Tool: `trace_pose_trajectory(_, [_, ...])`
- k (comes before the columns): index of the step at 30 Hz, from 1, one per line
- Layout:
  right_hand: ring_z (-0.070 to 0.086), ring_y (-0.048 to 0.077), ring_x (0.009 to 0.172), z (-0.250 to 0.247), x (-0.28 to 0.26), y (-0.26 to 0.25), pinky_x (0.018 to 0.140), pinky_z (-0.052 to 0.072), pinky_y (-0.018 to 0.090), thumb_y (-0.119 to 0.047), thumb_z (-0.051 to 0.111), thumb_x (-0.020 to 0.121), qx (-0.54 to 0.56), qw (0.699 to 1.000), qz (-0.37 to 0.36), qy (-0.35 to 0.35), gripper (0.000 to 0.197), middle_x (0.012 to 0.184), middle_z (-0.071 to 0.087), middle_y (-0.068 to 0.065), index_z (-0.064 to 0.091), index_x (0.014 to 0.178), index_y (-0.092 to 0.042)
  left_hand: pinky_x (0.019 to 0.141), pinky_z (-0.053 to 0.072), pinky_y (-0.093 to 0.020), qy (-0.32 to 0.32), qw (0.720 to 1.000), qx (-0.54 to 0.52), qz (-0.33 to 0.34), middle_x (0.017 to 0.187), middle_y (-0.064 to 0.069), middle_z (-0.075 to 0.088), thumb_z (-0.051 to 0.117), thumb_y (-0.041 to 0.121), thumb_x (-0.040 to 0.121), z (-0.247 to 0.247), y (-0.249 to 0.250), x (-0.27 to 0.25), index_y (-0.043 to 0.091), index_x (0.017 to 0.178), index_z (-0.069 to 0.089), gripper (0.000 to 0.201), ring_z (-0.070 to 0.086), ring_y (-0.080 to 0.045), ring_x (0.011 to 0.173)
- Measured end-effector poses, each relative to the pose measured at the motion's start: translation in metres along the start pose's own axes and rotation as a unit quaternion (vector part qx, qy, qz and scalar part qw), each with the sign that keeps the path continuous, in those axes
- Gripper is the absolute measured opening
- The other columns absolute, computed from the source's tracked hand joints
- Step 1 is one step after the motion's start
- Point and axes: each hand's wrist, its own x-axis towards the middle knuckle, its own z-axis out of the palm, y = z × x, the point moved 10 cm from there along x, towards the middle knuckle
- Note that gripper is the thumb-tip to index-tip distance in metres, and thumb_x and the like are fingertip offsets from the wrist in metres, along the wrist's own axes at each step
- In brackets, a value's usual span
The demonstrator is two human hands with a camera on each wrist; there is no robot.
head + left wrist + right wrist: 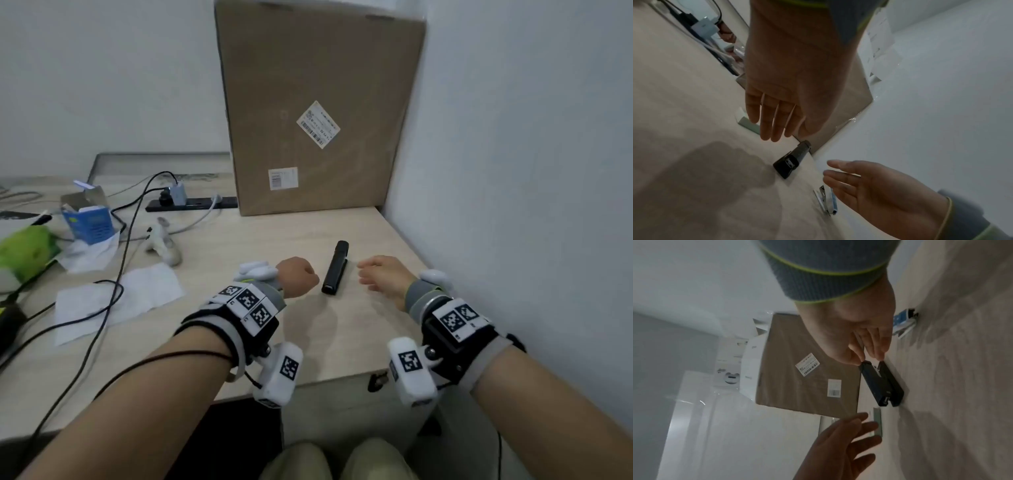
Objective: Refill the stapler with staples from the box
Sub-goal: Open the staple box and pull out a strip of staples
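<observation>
Labels on the cardboard box (pixel 318 106) are illegible. The black stapler (pixel 335 267) lies closed on the desk (pixel 342 329) between both hands. Left hand (pixel 297 277) and right hand (pixel 383 275) hover with fingers straight, holding nothing.

Both forearms reach forward — left hand (pixel 297 277) and right hand (pixel 383 275) hover palm-down, fingers (pixel 766 128) loosely extended, holding nothing.

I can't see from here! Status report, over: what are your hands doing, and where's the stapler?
Left hand and right hand open, holding nothing. Black stapler flat on desk between them, untouched. Small staple box near left fingers. Nothing in the way.
</observation>
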Motion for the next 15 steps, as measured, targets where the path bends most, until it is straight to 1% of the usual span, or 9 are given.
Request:
trace_pose_trajectory(2, [0.057, 0.025, 0.091, 0.005, 0.009, 0.001, 0.089, 0.051, 0.04, -0.008, 0.052, 0.087, -0.007, 1.0, 0.005, 0.006, 0.025, 0.095, 0.054, 0.01, 0.059, 0.109, 0.001, 0.073, 0.037, -0.029, -0.003, 0.999, -0.04, -0.009, 0.087, -0.011, 0.054, 0.046, 0.02, 0.089, 0.008, -0.001, 0.007, 0.013, 0.081, 0.05, 0.011, 0.051, -0.025, 0.08])
trace_pose_trajectory(4, [0.058, 0.03, 0.096, 0.014, 0.018, 0.002, 0.1, 0.047, 0.049, -0.011, 0.055, 0.087, -0.027, 1.0, 0.012, 0.002, 0.042, 0.093, 0.052, 0.009, 0.049, 0.125, 0.005, 0.077, 0.045, -0.035, -0.019, 0.994, -0.107, -0.026, 0.098, -0.019, 0.062, 0.041, 0.024, 0.093, 0.018, -0.002, 0.012, 0.012, 0.078, 0.053, 0.022, 0.061, -0.032, 0.093])
trace_pose_trajectory(5, [0.057, 0.03, 0.094, 0.02, 0.024, 0.004, 0.1, 0.046, 0.05, -0.014, 0.056, 0.087, -0.04, 0.999, 0.015, -0.006, 0.048, 0.093, 0.052, 0.009, 0.043, 0.129, 0.006, 0.082, 0.048, -0.039, -0.032, 0.987, -0.155, -0.035, 0.11, -0.022, 0.063, 0.037, 0.027, 0.095, 0.025, -0.003, 0.015, 0.013, 0.079, 0.053, 0.026, 0.061, -0.033, 0.101])
trace_pose_trajectory(7, [0.052, 0.026, 0.089, 0.029, 0.034, 0.003, 0.09, 0.049, 0.047, -0.019, 0.06, 0.086, -0.057, 0.998, 0.008, -0.008, 0.047, 0.099, 0.055, 0.012, 0.045, 0.126, 0.002, 0.088, 0.046, -0.04, -0.057, 0.965, -0.253, -0.047, 0.126, -0.021, 0.059, 0.032, 0.035, 0.097, 0.038, -0.003, 0.019, 0.009, 0.1, 0.055, 0.035, 0.059, -0.033, 0.109])
trace_pose_trajectory(9, [0.054, 0.027, 0.086, 0.036, 0.044, 0.0, 0.076, 0.048, 0.039, -0.023, 0.064, 0.083, -0.065, 0.998, -0.007, -0.004, 0.034, 0.097, 0.057, 0.012, 0.052, 0.11, -0.007, 0.087, 0.043, -0.036, -0.062, 0.941, -0.326, -0.064, 0.127, -0.015, 0.06, 0.027, 0.045, 0.097, 0.043, -0.007, 0.022, 0.006, 0.123, 0.052, 0.053, 0.058, -0.03, 0.109])
trace_pose_trajectory(10, [0.057, 0.028, 0.086, 0.04, 0.051, 0.0, 0.075, 0.048, 0.037, -0.026, 0.067, 0.08, -0.076, 0.997, -0.011, -0.004, 0.033, 0.095, 0.059, 0.012, 0.054, 0.104, -0.007, 0.086, 0.043, -0.035, -0.068, 0.933, -0.348, -0.069, 0.124, -0.013, 0.061, 0.026, 0.049, 0.096, 0.044, -0.009, 0.024, 0.007, 0.125, 0.051, 0.057, 0.059, -0.028, 0.105])
trace_pose_trajectory(11, [0.059, 0.029, 0.088, 0.044, 0.058, 0.0, 0.074, 0.048, 0.036, -0.027, 0.07, 0.077, -0.088, 0.996, -0.018, -0.003, 0.035, 0.095, 0.062, 0.011, 0.054, 0.102, -0.008, 0.084, 0.044, -0.034, -0.075, 0.926, -0.364, -0.069, 0.121, -0.012, 0.063, 0.025, 0.05, 0.096, 0.045, -0.012, 0.027, 0.009, 0.124, 0.053, 0.057, 0.059, -0.027, 0.102])
trace_pose_trajectory(13, [0.062, 0.03, 0.095, 0.048, 0.068, -0.001, 0.082, 0.052, 0.038, -0.025, 0.073, 0.073, -0.112, 0.993, -0.031, 0.003, 0.046, 0.103, 0.064, 0.011, 0.054, 0.111, -0.009, 0.083, 0.045, -0.033, -0.087, 0.914, -0.39, -0.063, 0.116, -0.012, 0.065, 0.027, 0.051, 0.096, 0.043, -0.016, 0.03, 0.009, 0.121, 0.055, 0.057, 0.059, -0.027, 0.097])
trace_pose_trajectory(15, [0.062, 0.031, 0.1, 0.054, 0.08, -0.003, 0.089, 0.053, 0.043, -0.016, 0.072, 0.072, -0.107, 0.994, -0.039, -0.001, 0.053, 0.111, 0.064, 0.01, 0.053, 0.122, -0.011, 0.091, 0.047, -0.037, -0.082, 0.911, -0.398, -0.065, 0.117, -0.012, 0.066, 0.031, 0.05, 0.095, 0.039, -0.026, 0.038, 0.008, 0.122, 0.054, 0.055, 0.061, -0.027, 0.098])
